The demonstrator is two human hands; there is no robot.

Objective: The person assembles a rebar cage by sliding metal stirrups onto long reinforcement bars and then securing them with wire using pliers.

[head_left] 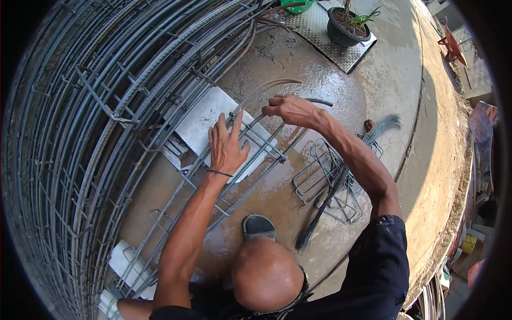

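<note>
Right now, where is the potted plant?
In the head view, the potted plant stands near the top edge, right of centre, on a patterned sheet, up and rightward from the right hand.

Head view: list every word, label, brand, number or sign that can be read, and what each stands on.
Nothing can be read with certainty.
Dark sleeve: small pale marks near its hem, too small to read.
Coloured sheet at the right edge: marks too blurred to read.
Steel cage and pot: no text visible.
</note>
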